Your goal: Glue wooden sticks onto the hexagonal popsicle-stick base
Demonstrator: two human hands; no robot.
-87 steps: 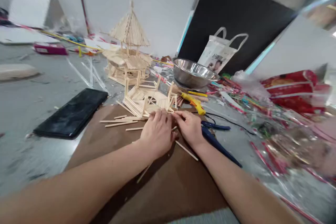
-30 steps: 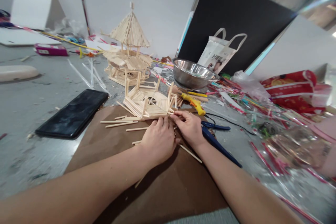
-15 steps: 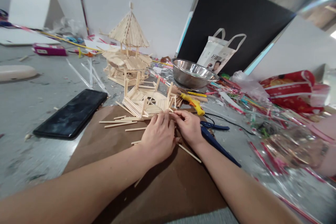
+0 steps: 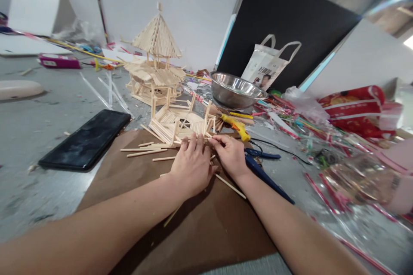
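A hexagonal frame of pale wooden sticks with short upright posts rests in front of me in the head view. My left hand lies over its near edge, palm down, fingers stretched out and pressing on the sticks. Just to the right, my right hand pinches the end of a thin wooden stick at the frame's near right corner. Its thumb and fingertips hide most of that stick. Loose sticks lie left of my hands, and another stick is below them.
Brown sheet lies under the work. Behind stands a stick pagoda. A black phone is left. To the right are a yellow glue gun, blue-handled pliers, a metal bowl and scattered plastic strips.
My left fingers have shifted slightly left, widening the gap to my right fingertips. My right hand keeps its pinch at the same corner. The whole view has slid a little.
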